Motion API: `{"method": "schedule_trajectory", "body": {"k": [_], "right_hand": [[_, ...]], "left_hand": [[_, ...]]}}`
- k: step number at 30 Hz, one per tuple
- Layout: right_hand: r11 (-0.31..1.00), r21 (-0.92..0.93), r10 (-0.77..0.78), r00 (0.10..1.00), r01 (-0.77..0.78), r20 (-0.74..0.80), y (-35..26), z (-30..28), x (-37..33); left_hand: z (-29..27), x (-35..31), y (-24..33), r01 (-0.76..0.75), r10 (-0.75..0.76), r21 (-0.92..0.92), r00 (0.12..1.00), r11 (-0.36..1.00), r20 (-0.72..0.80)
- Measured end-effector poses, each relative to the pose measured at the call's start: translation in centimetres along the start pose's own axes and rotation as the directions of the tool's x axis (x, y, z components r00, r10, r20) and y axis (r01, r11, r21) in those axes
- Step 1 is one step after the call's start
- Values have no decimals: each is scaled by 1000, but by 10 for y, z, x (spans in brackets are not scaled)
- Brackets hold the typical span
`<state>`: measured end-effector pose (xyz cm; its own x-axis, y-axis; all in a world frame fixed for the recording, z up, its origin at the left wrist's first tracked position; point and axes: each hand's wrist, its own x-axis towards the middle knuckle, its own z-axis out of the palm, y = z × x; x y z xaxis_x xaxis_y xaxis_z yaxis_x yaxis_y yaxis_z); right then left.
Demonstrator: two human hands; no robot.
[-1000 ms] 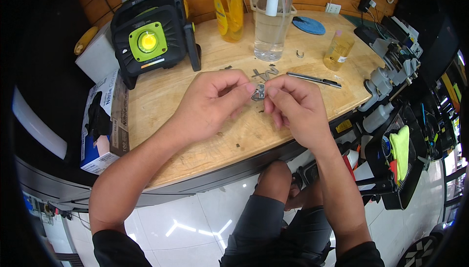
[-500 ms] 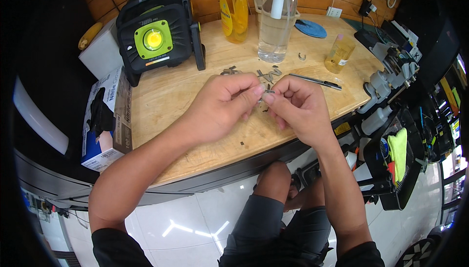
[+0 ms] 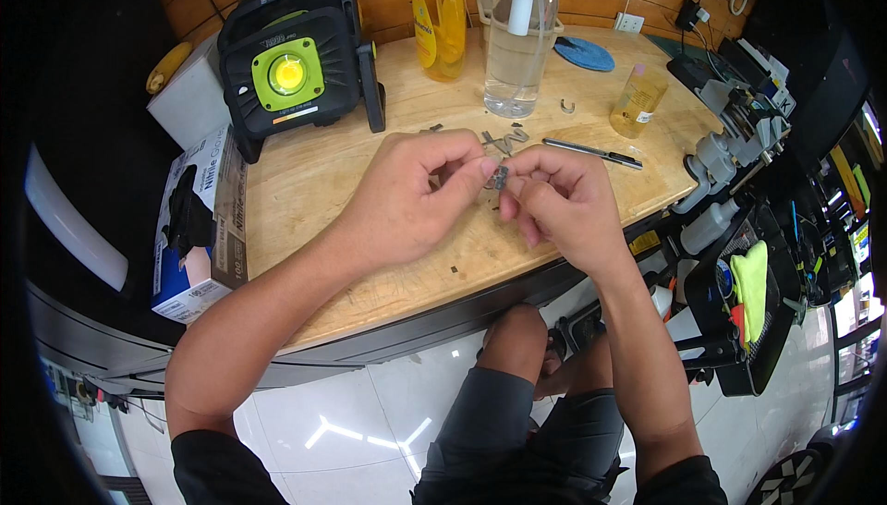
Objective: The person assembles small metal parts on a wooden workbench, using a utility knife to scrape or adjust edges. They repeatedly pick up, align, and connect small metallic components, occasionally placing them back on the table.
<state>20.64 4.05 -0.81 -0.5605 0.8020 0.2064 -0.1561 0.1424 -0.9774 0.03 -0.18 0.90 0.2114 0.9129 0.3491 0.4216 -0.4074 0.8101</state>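
A box of disposable gloves (image 3: 231, 228) stands at the left of the frame on a wooden desk (image 3: 296, 182), beside a lit work light (image 3: 263, 103) with a yellow-green face at upper left. Near the center, a person's left hand (image 3: 420, 182) reaches in with its grip drawn tight, thumb and forefinger pinching the left edge of a small gray part (image 3: 501, 176). The part sits at the center of the frame, above the desk, directly between the two grips and touching both; its finer detail is too small to make out. Just above it in the frame lie several metal pieces (image 3: 505, 143), with a clear bottle (image 3: 519, 52) upright at upper center. Right of center, the right hand (image 3: 565, 195) closes thumb and forefinger on the part's right edge, its other fingers curled beneath. A silver-and-black pen (image 3: 592, 153) lies just beyond that hand, and a small yellowish bottle (image 3: 639, 103) stands at upper right.
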Motion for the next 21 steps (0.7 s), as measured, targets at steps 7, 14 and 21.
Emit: {"method": "schedule_trajectory", "body": {"k": [7, 14, 21], "right_hand": [[998, -56, 29, 999, -28, 21, -1, -1, 1], [996, -56, 78, 996, -75, 42, -5, -4, 4], [996, -56, 68, 997, -67, 27, -1, -5, 7]], "left_hand": [[1, -1, -3, 12, -11, -24, 999, 1000, 50], [3, 0, -1, 45, -45, -14, 998, 999, 35], [6, 1, -4, 7, -7, -6, 1000, 1000, 28]]}}
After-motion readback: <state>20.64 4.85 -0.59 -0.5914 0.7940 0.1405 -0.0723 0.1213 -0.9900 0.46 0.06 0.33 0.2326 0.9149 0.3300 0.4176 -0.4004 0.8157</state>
